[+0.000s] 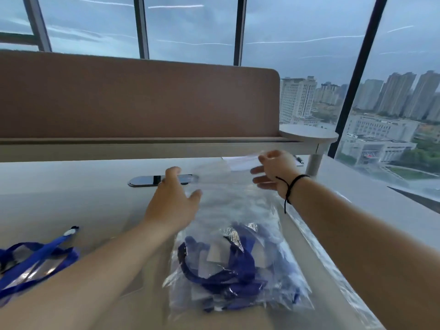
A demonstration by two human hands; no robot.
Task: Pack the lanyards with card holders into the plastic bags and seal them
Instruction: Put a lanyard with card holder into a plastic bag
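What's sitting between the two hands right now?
In the head view, the open top of the clear plastic bag spans the gap between the left hand and right hand. Blue lanyards lie lower in it.

Clear plastic bag [234, 234] flat on desk, blue lanyards [228, 270] bunched inside near end.

Brown desk partition [142, 101] standing behind white desk [71, 198]; dark cable port [152, 181] sitting inset; pen [298, 160] lying far right.
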